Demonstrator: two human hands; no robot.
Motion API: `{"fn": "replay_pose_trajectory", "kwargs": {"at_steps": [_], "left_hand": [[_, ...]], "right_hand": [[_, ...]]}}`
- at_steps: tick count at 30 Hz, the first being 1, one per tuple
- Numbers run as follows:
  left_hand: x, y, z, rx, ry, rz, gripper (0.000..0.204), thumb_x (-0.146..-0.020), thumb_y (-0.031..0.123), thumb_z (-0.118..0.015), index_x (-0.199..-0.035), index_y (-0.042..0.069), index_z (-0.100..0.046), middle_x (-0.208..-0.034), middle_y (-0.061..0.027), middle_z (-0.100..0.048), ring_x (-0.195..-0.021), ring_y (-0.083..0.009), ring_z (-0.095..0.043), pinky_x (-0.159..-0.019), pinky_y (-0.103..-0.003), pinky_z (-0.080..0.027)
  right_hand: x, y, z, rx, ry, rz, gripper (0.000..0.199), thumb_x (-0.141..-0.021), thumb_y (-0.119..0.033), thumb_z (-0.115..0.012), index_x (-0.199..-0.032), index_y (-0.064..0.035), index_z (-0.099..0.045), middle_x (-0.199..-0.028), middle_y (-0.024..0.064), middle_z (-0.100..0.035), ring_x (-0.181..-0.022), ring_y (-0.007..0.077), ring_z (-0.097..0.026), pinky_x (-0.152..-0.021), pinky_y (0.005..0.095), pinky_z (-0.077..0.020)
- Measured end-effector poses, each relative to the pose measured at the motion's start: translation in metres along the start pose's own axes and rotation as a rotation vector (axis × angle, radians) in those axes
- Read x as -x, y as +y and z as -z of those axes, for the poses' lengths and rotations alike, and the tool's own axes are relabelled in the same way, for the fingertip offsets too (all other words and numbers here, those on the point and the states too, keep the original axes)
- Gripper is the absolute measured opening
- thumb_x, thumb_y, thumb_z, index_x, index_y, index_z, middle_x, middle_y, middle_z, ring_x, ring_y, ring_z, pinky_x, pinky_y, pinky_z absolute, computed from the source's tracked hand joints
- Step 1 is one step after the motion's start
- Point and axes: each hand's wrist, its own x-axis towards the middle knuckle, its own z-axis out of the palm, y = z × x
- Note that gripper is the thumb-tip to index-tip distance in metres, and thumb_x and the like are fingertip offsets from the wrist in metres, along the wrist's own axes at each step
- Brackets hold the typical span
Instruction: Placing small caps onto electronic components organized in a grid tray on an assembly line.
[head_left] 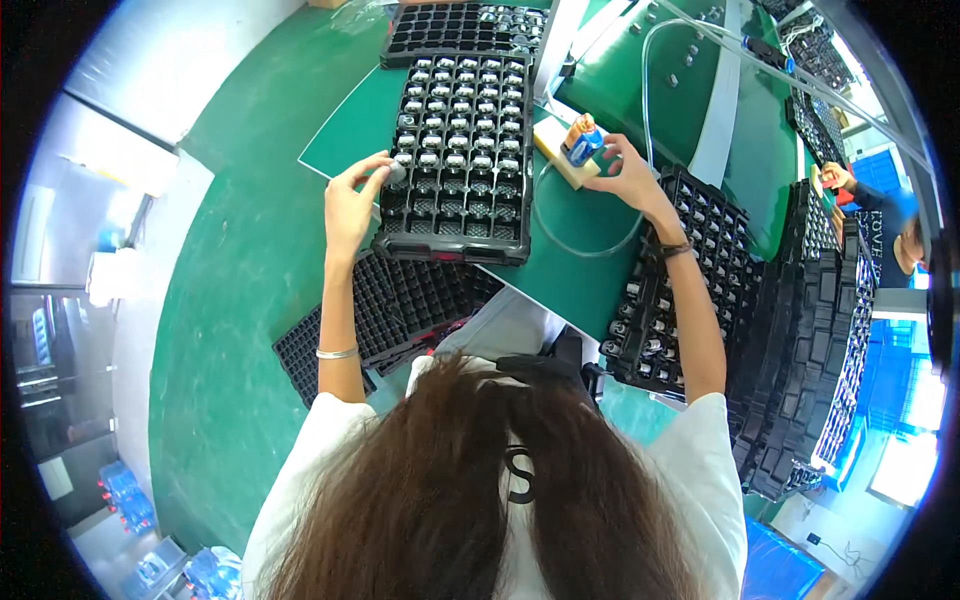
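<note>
My left hand (350, 205) is at the left edge of a black pocketed tray (460, 243), its thumb and fingers closed on a small silvery cylindrical part (396, 172). Similar parts stand in rows in the tray's far pockets; the nearer rows hold none. To the right, a blue and orange fixture (581, 142) sits on a pale yellow block (553, 143). My right hand (632, 180) is just right of it, thumb and fingers spread apart with nothing visible between them. Whether a fingertip touches the fixture or block, I cannot tell.
Another black tray (440, 30) lies at the far end. Filled trays (690, 290) stand by my right forearm, with stacked trays (790, 350) beyond. Black trays (400, 305) sit low under my left side. A clear hose (590, 252) loops across the green tabletop (560, 290). A co-worker's hand (838, 178) is far right.
</note>
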Motion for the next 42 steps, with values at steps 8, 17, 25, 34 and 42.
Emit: {"fn": "replay_pose_trajectory", "kwargs": {"at_steps": [8, 17, 25, 34, 42], "left_hand": [[0.025, 0.044, -0.021, 0.983, -0.017, 0.358, 0.025, -0.094, 0.018, -0.043, -0.110, -0.001, -0.050, -0.104, -0.0141, -0.059, -0.093, -0.0218, -0.060, -0.080, -0.030, -0.052], [0.060, 0.076, -0.059, 1.129, -0.156, 0.483, 0.037, -0.093, 0.020, -0.045, -0.121, -0.005, -0.045, -0.108, -0.0127, -0.056, -0.098, -0.0166, -0.055, -0.093, -0.026, -0.044], [0.068, 0.090, -0.070, 1.118, -0.215, 0.562, 0.036, -0.092, 0.016, -0.047, -0.123, -0.003, -0.044, -0.109, -0.0113, -0.056, -0.098, -0.0144, -0.055, -0.092, -0.024, -0.043], [0.074, 0.091, -0.079, 1.111, -0.294, 0.583, 0.040, -0.092, 0.019, -0.047, -0.126, -0.002, -0.041, -0.113, -0.0115, -0.054, -0.101, -0.0145, -0.053, -0.093, -0.023, -0.042], [0.079, 0.087, -0.078, 1.138, -0.289, 0.625, 0.037, -0.091, 0.016, -0.048, -0.123, -0.002, -0.045, -0.111, -0.0114, -0.055, -0.098, -0.0142, -0.055, -0.091, -0.024, -0.043]], "right_hand": [[0.001, 0.008, -0.011, -0.005, 0.057, 0.078, 0.071, -0.056, -0.023, -0.080, -0.114, -0.0010, -0.045, -0.093, 0.0083, -0.052, -0.073, 0.0144, -0.050, -0.066, 0.0269, -0.0440], [-0.017, -0.002, -0.031, -0.004, 0.199, 0.138, 0.066, -0.061, -0.027, -0.077, -0.112, -0.0005, -0.044, -0.090, 0.0110, -0.054, -0.076, 0.0194, -0.053, -0.067, 0.0301, -0.0441], [-0.008, -0.016, -0.044, 0.027, 0.309, 0.166, 0.041, -0.070, -0.024, -0.070, -0.100, -0.0028, -0.051, -0.083, 0.0168, -0.058, -0.073, 0.0324, -0.058, -0.065, 0.0367, -0.0467], [-0.011, -0.013, -0.035, 0.034, 0.340, 0.148, 0.041, -0.072, -0.024, -0.069, -0.100, -0.0001, -0.051, -0.079, 0.0168, -0.059, -0.069, 0.0312, -0.059, -0.062, 0.0368, -0.0464], [0.015, -0.024, -0.029, 0.113, 0.423, 0.221, 0.044, -0.072, -0.026, -0.069, -0.104, -0.0004, -0.052, -0.079, 0.0192, -0.060, -0.072, 0.0340, -0.060, -0.064, 0.0377, -0.0471]]}}
